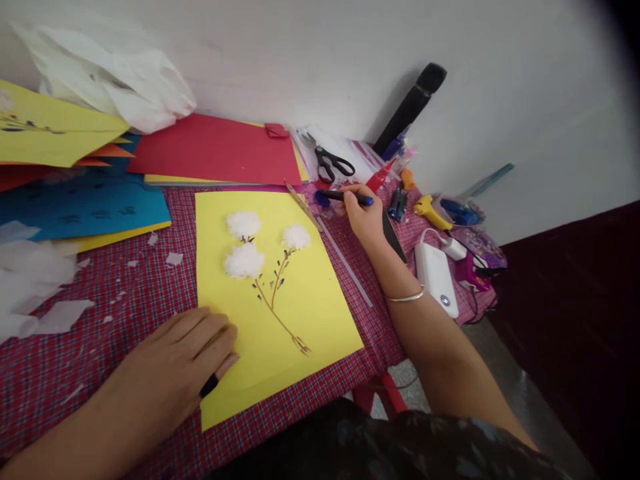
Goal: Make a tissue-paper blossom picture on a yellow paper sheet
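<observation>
My right hand (363, 213) grips a black marker (336, 195) with a blue end, its tip pointing left at a dark blue blob (323, 199) beside the paper. My left hand (185, 360) lies over the lower left edge of a yellow sheet (235, 347), fingers slightly bent. A small black cap-like piece (209, 385) sticks out from under its thumb. On the sheet are several white cotton puffs (244, 260), with brown stems (280, 317) and small dark blue leaf marks. A thin pointed stick or pencil (304, 208) crosses the sheet's upper right corner.
Black-handled scissors (333, 163), a red tube (381, 175), a yellow glue gun (431, 212) and a white power bank (436, 277) lie to the right. Red paper (220, 150) and blue paper (115, 207) are behind. White cotton (35, 273) and scraps lie left.
</observation>
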{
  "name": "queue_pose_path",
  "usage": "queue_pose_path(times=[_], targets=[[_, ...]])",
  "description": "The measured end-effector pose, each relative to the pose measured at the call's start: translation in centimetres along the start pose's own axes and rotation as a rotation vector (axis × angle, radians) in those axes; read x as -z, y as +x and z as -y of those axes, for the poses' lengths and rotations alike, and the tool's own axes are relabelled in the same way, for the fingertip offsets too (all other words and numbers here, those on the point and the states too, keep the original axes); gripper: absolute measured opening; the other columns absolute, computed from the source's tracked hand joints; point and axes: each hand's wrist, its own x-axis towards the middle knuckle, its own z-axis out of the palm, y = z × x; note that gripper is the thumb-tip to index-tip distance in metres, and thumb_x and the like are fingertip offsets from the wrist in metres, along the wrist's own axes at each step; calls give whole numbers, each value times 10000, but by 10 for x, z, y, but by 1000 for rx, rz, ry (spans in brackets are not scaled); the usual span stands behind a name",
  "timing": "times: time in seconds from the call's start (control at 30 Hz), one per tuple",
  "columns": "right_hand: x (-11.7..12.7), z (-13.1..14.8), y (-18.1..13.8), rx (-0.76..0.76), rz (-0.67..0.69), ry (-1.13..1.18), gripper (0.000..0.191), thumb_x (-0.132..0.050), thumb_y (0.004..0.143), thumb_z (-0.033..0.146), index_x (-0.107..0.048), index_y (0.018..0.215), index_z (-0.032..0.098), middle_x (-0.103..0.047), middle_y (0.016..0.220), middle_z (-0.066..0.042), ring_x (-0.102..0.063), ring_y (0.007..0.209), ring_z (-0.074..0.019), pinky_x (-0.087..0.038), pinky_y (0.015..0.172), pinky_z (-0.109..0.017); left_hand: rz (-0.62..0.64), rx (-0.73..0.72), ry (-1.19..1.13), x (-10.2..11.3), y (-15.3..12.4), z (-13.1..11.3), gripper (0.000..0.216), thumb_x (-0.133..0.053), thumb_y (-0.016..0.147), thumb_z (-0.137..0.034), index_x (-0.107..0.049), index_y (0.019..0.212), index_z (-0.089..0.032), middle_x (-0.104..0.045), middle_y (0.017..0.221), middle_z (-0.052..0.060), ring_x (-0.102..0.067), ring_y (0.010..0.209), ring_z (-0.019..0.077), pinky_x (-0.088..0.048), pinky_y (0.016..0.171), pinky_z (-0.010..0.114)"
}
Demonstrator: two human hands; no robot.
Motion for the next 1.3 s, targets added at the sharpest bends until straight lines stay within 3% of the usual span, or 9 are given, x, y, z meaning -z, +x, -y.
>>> queue_pose_path(times=[0.23, 0.43, 0.6, 0.7, 0.8, 1.0, 1.3], targets=[[-2, -3, 0, -115, 5, 106, 230, -624, 859, 447, -649, 848, 219, -616, 605, 24, -605, 526, -138, -502, 528, -278, 35, 27, -1, -2, -3, 0, 310, -377, 1022, -191, -679, 951, -197, -697, 990, 66, -602, 958, 240, -485, 896, 402], [25, 8, -5, -210, 13, 280, 360, -529, 902, 584, -623, 915, 236, -567, 599, 18, -575, 500, -145, -506, 482, -295, 65, 33, -14, -1, -4, 1, 311, -389, 1015, -214, -680, 1125, -217, -710, 1054, 53, -606, 991, 240, -494, 889, 391], [41, 59, -73, -263, 166, 407, 256, -601, 896, 495, -629, 836, 248, -515, 534, 47, -489, 431, -109, -432, 423, -257, 92, 103, -60, 0, -3, -3, 321, -372, 1007, -175, -671, 1124, -192, -669, 991, 73, -583, 960, 246, -481, 853, 381], [40, 77, -122, -284, 264, 450, 168, -679, 871, 419, -692, 890, 252, -632, 594, 27, -568, 477, -113, -453, 443, -240, 153, 96, -25, 2, 0, -4, 281, -405, 1008, -179, -675, 1084, -174, -648, 969, 83, -563, 935, 250, -481, 828, 384], [36, 77, -149, -280, 362, 406, 150, -715, 869, 368, -728, 968, 256, -724, 697, 6, -649, 561, -126, -524, 532, -252, 164, 67, 19, 5, 3, -5, 284, -404, 991, -131, -677, 1069, -152, -635, 947, 91, -547, 906, 253, -478, 792, 382], [32, 67, -150, -248, 444, 304, 196, -730, 866, 400, -742, 983, 243, -755, 748, -11, -691, 608, -140, -560, 588, -270, 152, 42, 58, 7, 5, -6, 243, -441, 982, -131, -674, 1053, -139, -610, 915, 90, -533, 879, 255, -465, 766, 375], [31, 77, -149, -233, 485, 258, 182, -736, 861, 372, -737, 985, 239, -755, 781, -10, -680, 645, -127, -542, 614, -263, 158, 33, 49, 5, 4, -5, 224, -473, 955, -116, -670, 1061, -129, -605, 926, 95, -532, 883, 273, -470, 760, 395]])
